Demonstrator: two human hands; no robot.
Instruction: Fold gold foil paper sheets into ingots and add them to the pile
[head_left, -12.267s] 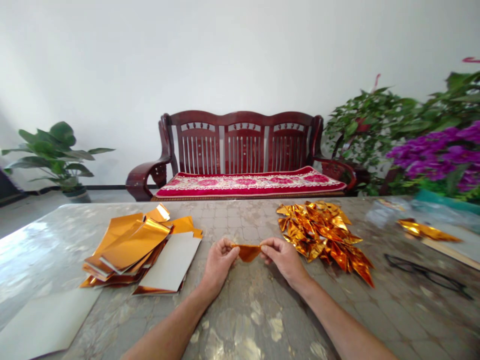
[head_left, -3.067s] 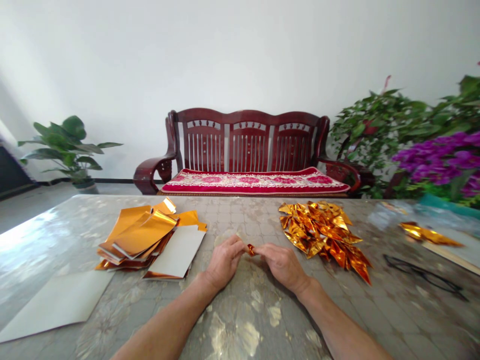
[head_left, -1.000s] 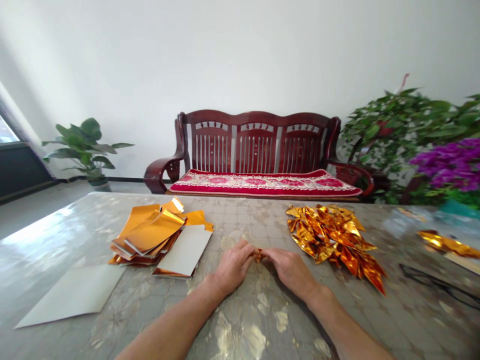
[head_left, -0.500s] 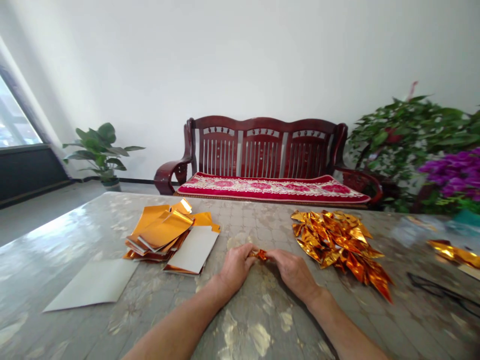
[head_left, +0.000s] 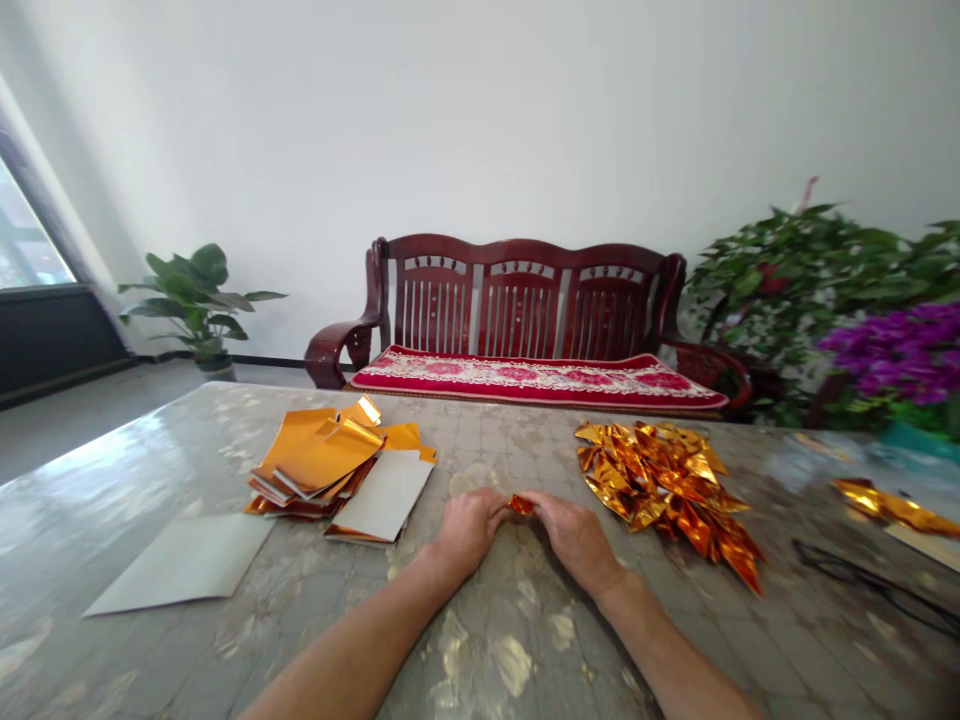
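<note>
Between my hands, at the middle of the table, is a small folded piece of orange-gold foil paper (head_left: 520, 505). My left hand (head_left: 469, 530) pinches its left end, fingers closed. My right hand (head_left: 576, 538) grips the other end between thumb and fingers. Much of the piece is hidden behind the fingertips. To the left lies a loose stack of flat gold foil sheets (head_left: 322, 455), with a sheet turned pale side up (head_left: 384, 494) at its near right. On the right is a heap of folded, pointed gold foil pieces (head_left: 667, 480).
A single pale sheet (head_left: 184, 565) lies at the left of the patterned table (head_left: 300, 640). Black glasses (head_left: 874, 582), a gold foil strip (head_left: 896, 505) and clear plastic (head_left: 814, 455) sit at the right. Beyond the table stand a wooden bench (head_left: 517, 300) and potted plants (head_left: 199, 300).
The view has turned slightly to the right. Both hands stay on the small foil piece, the right hand a little nearer the left, and less of the foil shows.
</note>
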